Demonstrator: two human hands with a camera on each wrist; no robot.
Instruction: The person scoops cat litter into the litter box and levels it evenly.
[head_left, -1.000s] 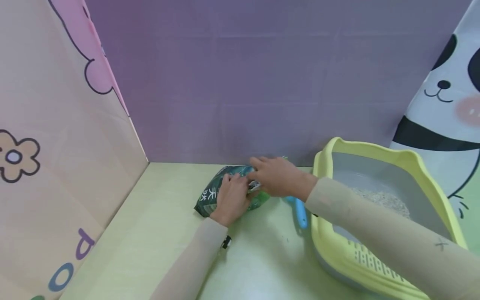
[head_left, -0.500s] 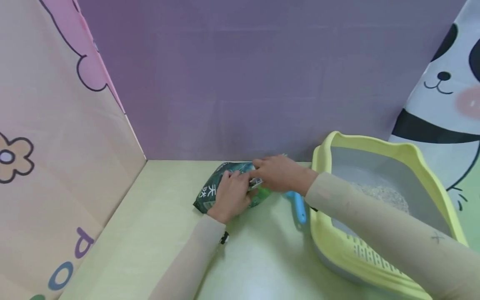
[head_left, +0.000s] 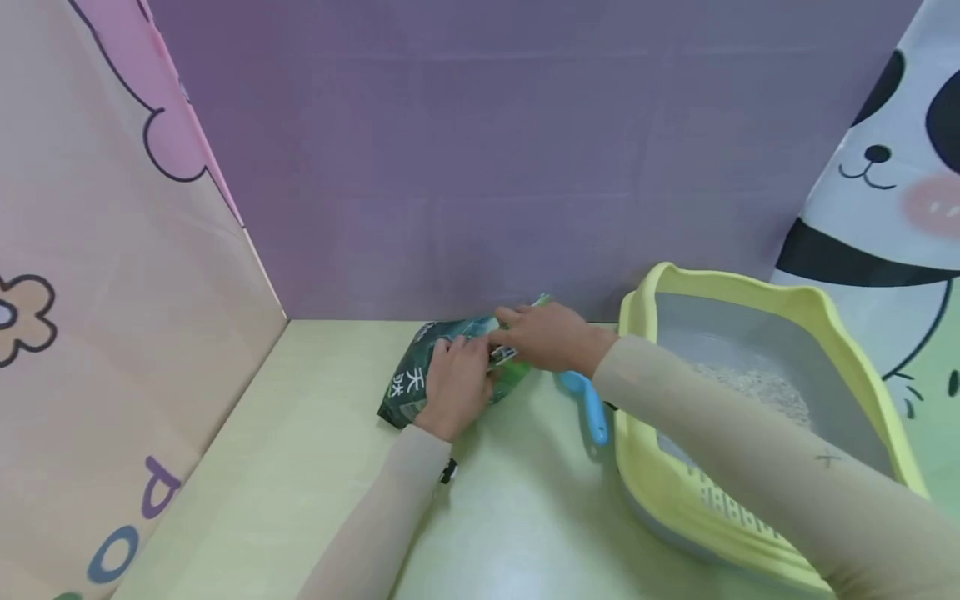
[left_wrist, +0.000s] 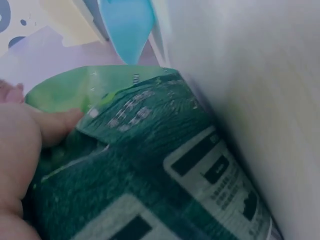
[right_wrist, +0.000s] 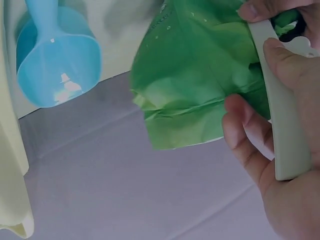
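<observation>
A dark green printed bag (head_left: pixel 420 375) with a bright green end lies on the table near the back wall. My left hand (head_left: pixel 457 379) grips its middle, the thumb pressed by the fold in the left wrist view. Over the bag's folded green end, my right hand (head_left: pixel 551 333) holds a long pale plastic bag clip (right_wrist: pixel 282 110), thumb on one face and fingers curled behind. A left fingertip (right_wrist: pixel 252 10) touches the clip's upper end. The folded part between the hands is partly hidden.
A blue scoop (head_left: pixel 592 412) lies right of the bag. Beyond it stands a yellow-rimmed litter box (head_left: pixel 637 467) with grey walls, holding pale litter (head_left: pixel 757 392). My right forearm crosses over the box. A purple wall (head_left: pixel 450 167) rises behind the bag.
The head view has shifted slightly. My right hand has tilted a little and drawn slightly left, and more of the bag's green edge shows behind it. The left hand keeps its hold.
</observation>
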